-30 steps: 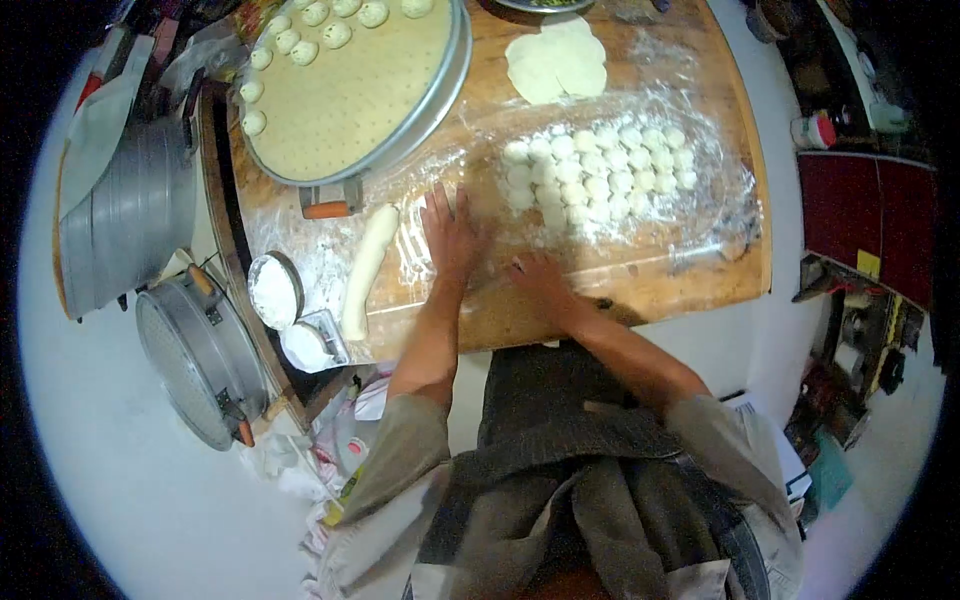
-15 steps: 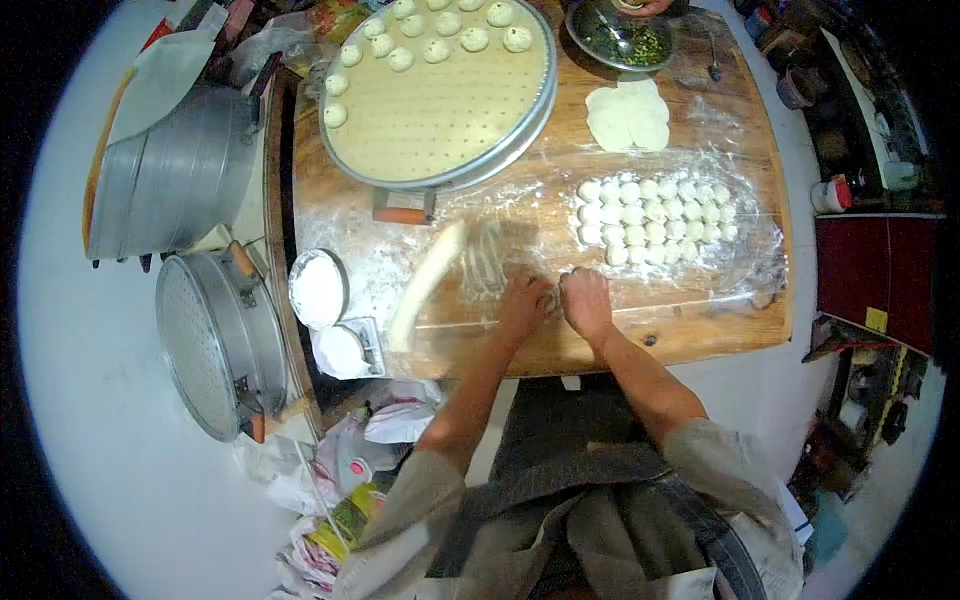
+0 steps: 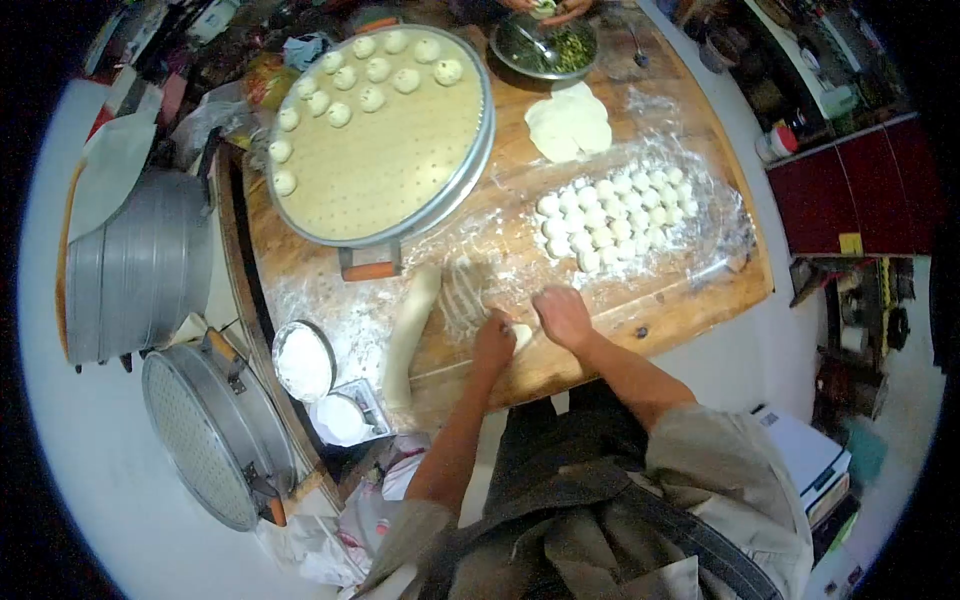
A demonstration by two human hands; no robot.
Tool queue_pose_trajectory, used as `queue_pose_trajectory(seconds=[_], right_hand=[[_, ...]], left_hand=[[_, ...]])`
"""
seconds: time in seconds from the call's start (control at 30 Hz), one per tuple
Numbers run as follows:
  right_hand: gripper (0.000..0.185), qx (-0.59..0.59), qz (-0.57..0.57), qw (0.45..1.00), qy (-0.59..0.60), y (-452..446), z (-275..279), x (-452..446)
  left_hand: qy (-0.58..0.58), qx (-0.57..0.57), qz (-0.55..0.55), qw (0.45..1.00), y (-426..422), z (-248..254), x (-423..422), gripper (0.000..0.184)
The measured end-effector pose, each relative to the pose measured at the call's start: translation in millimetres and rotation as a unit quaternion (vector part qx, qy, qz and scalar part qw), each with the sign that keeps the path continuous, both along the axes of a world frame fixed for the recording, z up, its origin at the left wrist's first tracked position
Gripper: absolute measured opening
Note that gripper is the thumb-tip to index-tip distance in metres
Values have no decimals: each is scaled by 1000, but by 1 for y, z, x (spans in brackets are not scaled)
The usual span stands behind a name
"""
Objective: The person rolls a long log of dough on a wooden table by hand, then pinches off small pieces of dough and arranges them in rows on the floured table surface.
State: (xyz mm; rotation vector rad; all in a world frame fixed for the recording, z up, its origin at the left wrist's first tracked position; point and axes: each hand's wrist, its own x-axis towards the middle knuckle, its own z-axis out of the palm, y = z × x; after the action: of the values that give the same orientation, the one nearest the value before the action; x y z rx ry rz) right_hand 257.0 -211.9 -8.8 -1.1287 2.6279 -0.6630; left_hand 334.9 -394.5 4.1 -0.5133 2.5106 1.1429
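Note:
On the floured wooden table, my left hand (image 3: 494,342) is closed on the edge of a small dough round (image 3: 522,338). My right hand (image 3: 563,316) forms a fist just right of it; whatever it grips, if anything, is hidden under the fingers. A long dough roll (image 3: 408,338) lies left of my left hand. Beyond my right hand sit several rows of floured dough pieces (image 3: 615,215). Flattened dough wrappers (image 3: 568,128) overlap in a pile farther back.
A round steamer tray (image 3: 365,205) with several filled buns stands at back left. Another person's hands (image 3: 570,10) work above a bowl of green filling (image 3: 575,50). A flour bowl (image 3: 303,360) and a scale (image 3: 368,405) stand at the left edge. Steamers (image 3: 215,430) stand beyond it.
The view has turned and shifted, so the table appears tilted. My hands have moved apart, and a flattened dough round now shows beside my left hand.

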Motion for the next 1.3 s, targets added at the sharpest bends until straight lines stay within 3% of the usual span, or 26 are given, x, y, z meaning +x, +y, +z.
queue_pose_trajectory(seconds=[0.07,0.13,0.2,0.27,0.3,0.33,0.37,0.47,0.5,0.53,0.6,0.67,0.73,0.77,0.8,0.87,0.9,0.93,1.0,1.03,1.07,1.13,1.17,1.2,1.27,1.3], right_hand=[[4,-27,-94,995,12,-38,-14,-18],[4,-6,-135,990,-24,-64,-7,-33],[5,-75,-107,990,47,-64,-16,-33],[5,-56,-67,996,32,-30,-6,-10],[5,-49,-29,998,32,-15,-2,3],[5,-41,-24,999,20,-9,-2,13],[7,-28,-28,999,27,-6,-3,17],[9,-2,-35,999,23,-41,-8,-13],[9,10,-83,996,8,-61,-6,-26],[9,24,-130,991,-6,-71,-7,-31],[9,5,-104,994,22,-74,-13,-32],[10,-12,-86,995,58,-57,-7,-19],[10,44,-13,999,7,-15,10,10],[10,49,-10,999,10,-16,10,5],[9,40,-26,999,20,-21,6,1],[8,30,-46,998,18,-45,-1,-5],[6,7,-104,994,25,-67,-2,-22],[5,-14,-161,986,30,-79,-3,-29],[6,-17,-144,989,40,-81,-4,-29],[7,-22,-128,990,55,-79,-2,-30],[7,-20,-126,990,56,-65,5,-17],[8,156,-22,987,-42,-27,17,7],[8,158,-21,986,-41,-28,16,5],[9,121,-26,992,-7,-30,12,1],[9,81,-37,996,16,-50,-1,-6],[7,34,-114,992,30,-72,-7,-19]], left_hand=[[-58,41,59,996,-11,-2,11,30],[234,-76,-59,967,-20,-31,9,24],[98,-91,-107,985,-19,-1,-4,22],[106,-210,-302,924,-36,-49,-4,25],[92,-197,-298,929,-35,-44,8,25],[58,-76,-134,986,-34,-28,9,25],[25,43,36,998,-34,-20,9,25],[-8,27,96,995,-32,-8,14,20],[152,31,125,980,-18,-13,14,19],[147,31,127,980,-17,-16,10,19],[179,-79,-18,980,-16,-17,-6,20],[159,-35,-1,987,-20,-15,-7,19],[23,73,175,982,-26,-18,-2,21],[-38,191,227,954,-33,-16,6,24],[-39,194,233,952,-27,-19,7,24],[145,89,154,973,-12,-33,20,24],[86,57,136,985,-9,5,4,25],[80,56,137,986,-11,-1,2,25],[129,13,75,989,-15,-16,-17,25],[91,69,124,986,-15,4,-21,22],[92,71,126,985,-18,-12,-10,22],[82,197,278,936,-32,-70,12,22],[52,324,364,872,-31,-64,21,28],[52,324,369,870,-25,-61,27,28],[50,318,238,916,-16,-18,21,36],[117,114,139,977,-16,-7,9,37]])
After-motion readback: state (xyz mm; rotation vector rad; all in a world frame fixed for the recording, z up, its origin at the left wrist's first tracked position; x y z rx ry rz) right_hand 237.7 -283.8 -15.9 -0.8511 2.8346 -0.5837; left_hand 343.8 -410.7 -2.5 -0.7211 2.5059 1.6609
